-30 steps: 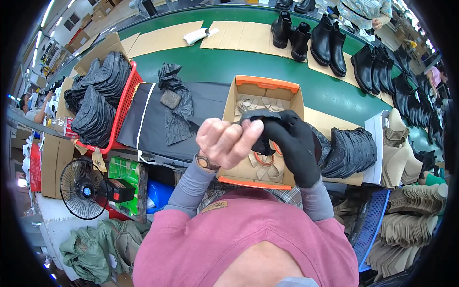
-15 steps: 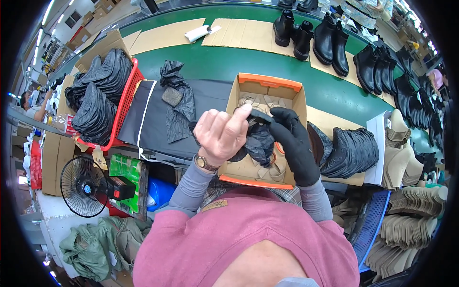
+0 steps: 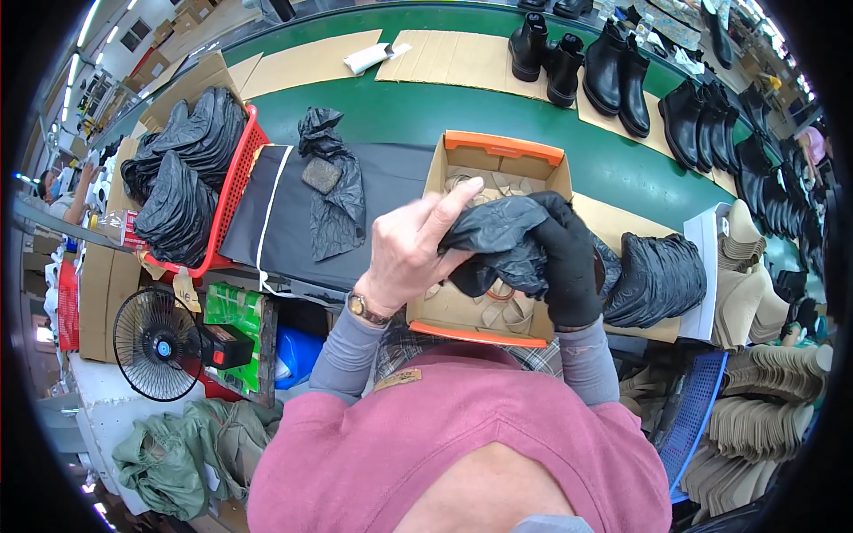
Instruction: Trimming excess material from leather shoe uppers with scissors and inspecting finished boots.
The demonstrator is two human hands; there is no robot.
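Between my two hands is a crumpled black plastic bag (image 3: pixel 498 233); whether anything is inside it is hidden. My left hand (image 3: pixel 404 253), bare with a watch at the wrist, pinches its left end, index finger stretched out. My right hand (image 3: pixel 573 266), in a black glove, grips the right end with fingers curled around it. Below them stands an open cardboard box (image 3: pixel 475 333) with orange edges, partly covered by the bag. Tan bands (image 3: pixel 511 315) lie loose inside it.
A red basket (image 3: pixel 238 191) of black-wrapped pieces stands left. A grey block (image 3: pixel 321 176) rests on black plastic sheeting. More black-wrapped pieces (image 3: pixel 656 280) lie right of the box. Black boots (image 3: pixel 615 80) line the green table's far side. A fan (image 3: pixel 160 346) stands lower left.
The black bag has come up and spread out between my hands. My left hand has turned and its fingers have moved onto the bag's left end; my right hand has shifted slightly right.
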